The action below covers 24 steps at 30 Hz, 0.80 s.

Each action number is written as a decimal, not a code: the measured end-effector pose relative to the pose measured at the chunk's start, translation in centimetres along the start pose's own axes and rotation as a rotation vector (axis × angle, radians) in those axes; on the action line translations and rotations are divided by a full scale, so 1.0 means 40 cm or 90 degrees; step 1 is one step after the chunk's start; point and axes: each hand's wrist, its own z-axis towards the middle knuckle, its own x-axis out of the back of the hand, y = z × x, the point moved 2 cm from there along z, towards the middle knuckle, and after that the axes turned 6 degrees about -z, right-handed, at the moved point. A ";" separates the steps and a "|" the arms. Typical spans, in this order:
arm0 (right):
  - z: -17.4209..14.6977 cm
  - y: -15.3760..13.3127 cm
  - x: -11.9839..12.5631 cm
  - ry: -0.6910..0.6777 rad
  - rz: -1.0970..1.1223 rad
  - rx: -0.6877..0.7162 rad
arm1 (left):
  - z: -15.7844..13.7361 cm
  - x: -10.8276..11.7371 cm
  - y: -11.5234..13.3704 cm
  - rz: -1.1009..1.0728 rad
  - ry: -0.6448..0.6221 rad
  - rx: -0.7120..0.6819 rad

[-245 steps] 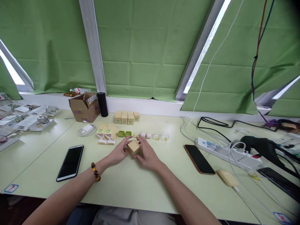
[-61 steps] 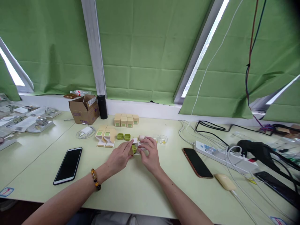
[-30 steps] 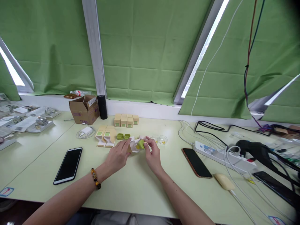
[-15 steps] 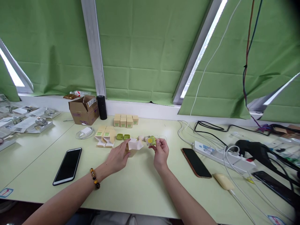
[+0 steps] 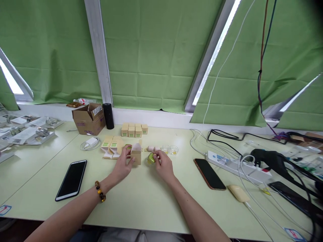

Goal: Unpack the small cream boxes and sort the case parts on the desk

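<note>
A small kraft cardboard box [image 5: 136, 157] stands upright with its pale top flap raised. My left hand [image 5: 123, 164] grips it at its left side, thumb low and fingers behind. Pinched in my right hand [image 5: 163, 165] is a small yellow-green plastic case [image 5: 151, 158], a little right of the box and tilted. Part of a green square piece [image 5: 128, 147] shows by my left fingertips; they partly hide it. Behind my right hand lie small pale pinkish pieces [image 5: 151, 148] and clear plastic cups [image 5: 173, 150] with yellow at the bottom.
Two opened kraft boxes [image 5: 111, 147] lie left of my left hand. Several closed small boxes [image 5: 134, 130] stand behind. Phones [image 5: 71, 179] [image 5: 209, 174] flank my arms. Farther out are a white cable [image 5: 91, 143], a carton [image 5: 88, 120], a black cylinder [image 5: 108, 116] and a power strip [image 5: 238, 166].
My right hand has come left and nearer to me with the green case. The box has tipped upright and moved slightly left with my left hand.
</note>
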 end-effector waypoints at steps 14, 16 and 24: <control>-0.005 -0.010 -0.025 -0.087 -0.106 0.093 | 0.012 -0.003 0.009 -0.535 0.010 0.124; -0.005 -0.012 -0.025 -0.085 -0.098 0.093 | 0.010 -0.005 0.025 -0.558 -0.011 0.127; -0.008 -0.019 -0.021 -0.089 -0.099 0.091 | 0.010 -0.011 0.069 -0.600 -0.069 0.128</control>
